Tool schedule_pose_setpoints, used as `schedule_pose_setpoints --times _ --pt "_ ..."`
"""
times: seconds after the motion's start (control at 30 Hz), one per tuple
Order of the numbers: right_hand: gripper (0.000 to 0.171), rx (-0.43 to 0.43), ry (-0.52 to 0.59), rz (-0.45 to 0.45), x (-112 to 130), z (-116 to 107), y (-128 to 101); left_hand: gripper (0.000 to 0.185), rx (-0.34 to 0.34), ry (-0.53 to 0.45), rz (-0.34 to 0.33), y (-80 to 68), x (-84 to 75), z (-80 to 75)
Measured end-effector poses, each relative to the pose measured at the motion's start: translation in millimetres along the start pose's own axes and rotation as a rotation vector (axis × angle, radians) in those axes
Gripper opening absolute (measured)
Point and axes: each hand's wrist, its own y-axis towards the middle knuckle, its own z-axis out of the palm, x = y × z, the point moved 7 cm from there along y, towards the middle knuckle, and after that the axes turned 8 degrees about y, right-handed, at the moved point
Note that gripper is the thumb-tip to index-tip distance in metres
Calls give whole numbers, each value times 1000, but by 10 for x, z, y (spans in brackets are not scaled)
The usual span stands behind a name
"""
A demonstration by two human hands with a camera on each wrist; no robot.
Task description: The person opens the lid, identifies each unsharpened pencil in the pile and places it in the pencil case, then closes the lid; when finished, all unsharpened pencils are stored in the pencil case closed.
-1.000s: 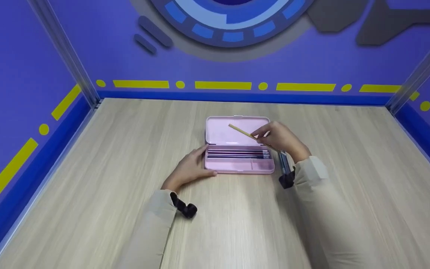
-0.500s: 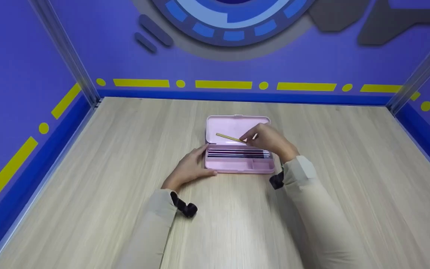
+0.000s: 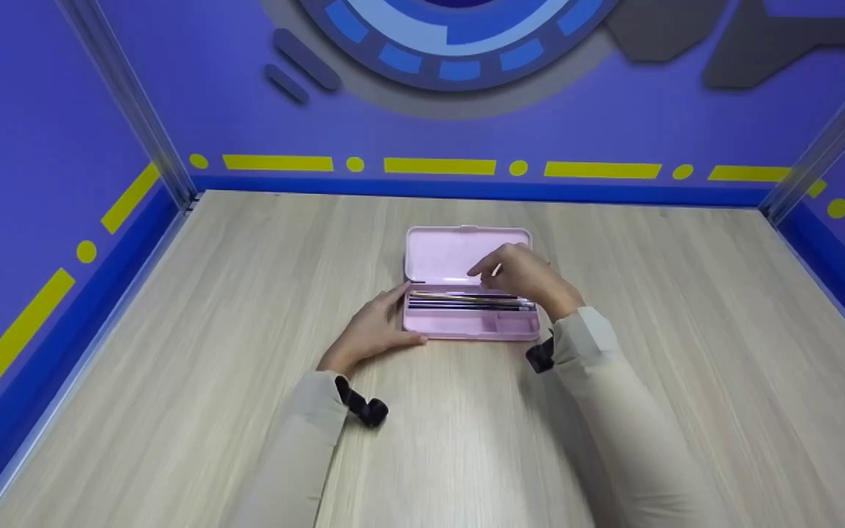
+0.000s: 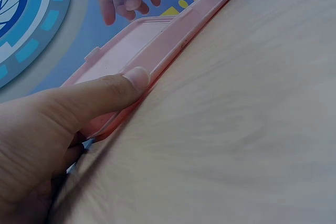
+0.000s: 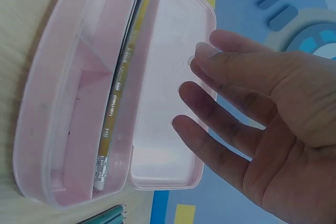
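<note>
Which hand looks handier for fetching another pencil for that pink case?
Probably the right hand: it hovers open and empty over the case, where a pencil already lies. The left hand rests against the case's end, steadying it.

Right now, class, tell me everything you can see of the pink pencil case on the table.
The pink pencil case is a shallow, rounded-corner box that looks like plastic. It lies open on the wooden table, its hinged lid tilted back. A divider splits the tray; the long compartment holds pencils, one yellow pencil with a metal ferrule uppermost. The left hand presses its left end, thumb along the front edge. The right hand hovers open above it.
</note>
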Motion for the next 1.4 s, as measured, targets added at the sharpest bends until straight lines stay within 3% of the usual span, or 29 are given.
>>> schedule_pose_setpoints --times 0.33,0.83,1.4 --pt "25 7 46 73 -89 -51 -21 102 2 7 -6 0 10 5" --pt "33 -102 95 29 -249 -386 -49 102 2 6 13 -7 -26 -7" --pt "49 -77 79 124 -421 -346 92 102 -2 12 19 4 -16 -6"
